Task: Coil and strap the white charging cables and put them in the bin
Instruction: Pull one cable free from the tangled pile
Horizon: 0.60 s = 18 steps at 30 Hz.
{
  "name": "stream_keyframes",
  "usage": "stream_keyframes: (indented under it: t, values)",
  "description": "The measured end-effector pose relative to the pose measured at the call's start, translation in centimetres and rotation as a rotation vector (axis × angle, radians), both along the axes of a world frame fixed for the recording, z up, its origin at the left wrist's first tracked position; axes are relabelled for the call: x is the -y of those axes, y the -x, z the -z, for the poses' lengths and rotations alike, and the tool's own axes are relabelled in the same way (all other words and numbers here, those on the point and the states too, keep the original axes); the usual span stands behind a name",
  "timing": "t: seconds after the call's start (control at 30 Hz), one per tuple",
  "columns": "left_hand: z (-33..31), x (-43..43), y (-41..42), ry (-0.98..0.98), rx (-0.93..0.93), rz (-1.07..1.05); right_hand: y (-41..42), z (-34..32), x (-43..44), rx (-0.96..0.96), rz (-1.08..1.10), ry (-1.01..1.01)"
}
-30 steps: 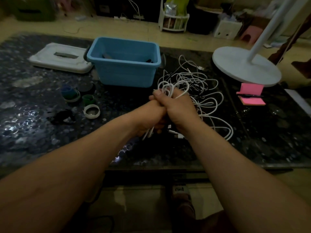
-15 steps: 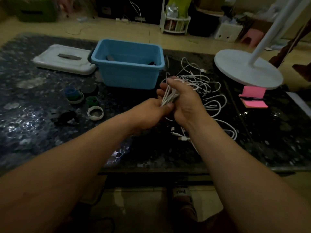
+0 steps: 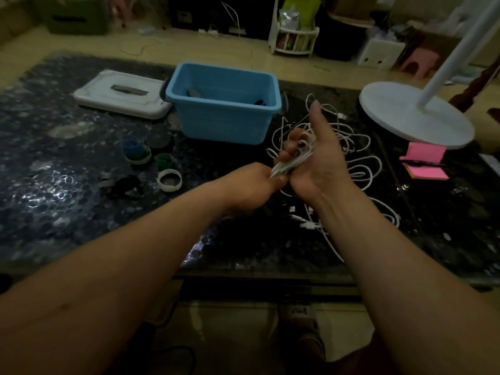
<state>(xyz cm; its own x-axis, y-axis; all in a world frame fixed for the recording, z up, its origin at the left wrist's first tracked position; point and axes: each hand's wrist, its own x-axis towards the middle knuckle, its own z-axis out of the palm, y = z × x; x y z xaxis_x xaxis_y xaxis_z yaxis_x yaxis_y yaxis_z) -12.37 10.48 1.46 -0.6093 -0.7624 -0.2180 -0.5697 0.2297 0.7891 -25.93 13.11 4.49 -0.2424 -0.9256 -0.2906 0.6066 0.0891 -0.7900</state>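
Note:
A folded bundle of white charging cable point(image 3: 293, 162) lies between both hands above the dark table. My left hand point(image 3: 251, 186) pinches the bundle's near end. My right hand point(image 3: 318, 161) curls its fingers round the bundle's far part, with the thumb raised straight up. A tangle of loose white cables point(image 3: 349, 147) lies on the table behind and right of the hands, with plugs point(image 3: 304, 221) near my right wrist. The blue bin point(image 3: 224, 104) stands behind the hands, holding a few dark items.
A white lid point(image 3: 121, 97) lies left of the bin. Rolls of strap tape point(image 3: 151, 161) and a white ring point(image 3: 169, 180) sit at the left. A white lamp base point(image 3: 414, 115) and pink sticky notes point(image 3: 423, 163) are at the right. The table's front edge point(image 3: 257, 277) is near.
The cable's loops have been squeezed into a tight flat bundle. My right hand has turned and its thumb has lifted upward; my left hand now grips the near end lower down.

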Motion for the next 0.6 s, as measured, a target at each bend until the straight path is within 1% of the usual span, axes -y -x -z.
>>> stream_keyframes:
  t: [0.07,0.1,0.17,0.27,0.3,0.37,0.4,0.47,0.53,0.6]
  values:
    - [-0.1,-0.5,0.3,0.054,0.053,0.077,-0.2,0.2,0.5,-0.021,0.097,-0.094]
    - [-0.2,-0.7,0.4,0.080,0.045,0.100,-0.2,0.1,0.7,-0.021,0.128,-0.121]
    - [-0.6,-0.9,0.1,0.071,-0.036,0.117,-0.2,-0.3,0.9,0.037,0.136,-0.130]
    - [-1.2,-1.3,-1.3,-0.126,-0.251,0.067,-0.4,-0.9,1.0,0.206,0.106,-0.110]
    - [-1.2,-1.5,-1.8,-0.132,-0.286,0.054,-0.6,-0.9,1.0,0.255,0.087,-0.099]
    - [-1.1,-2.0,-2.4,-0.028,-0.273,0.033,-1.0,-0.9,1.0,0.279,0.032,-0.087]
    - [-0.9,-2.0,-2.6,0.041,-0.219,0.027,-1.4,-1.0,1.0,0.246,0.017,-0.091]
    - [-0.4,-2.1,-2.8,0.121,-0.123,-0.001,-2.4,-1.1,1.0,0.106,0.042,-0.092]
    - [-0.4,-2.0,-3.5,0.105,-0.129,-0.039,-3.8,-1.4,1.1,-0.039,0.085,-0.043]
    - [-0.8,-1.7,-4.7,0.078,-0.151,-0.046,-5.5,-1.6,1.3,-0.108,0.100,0.020]
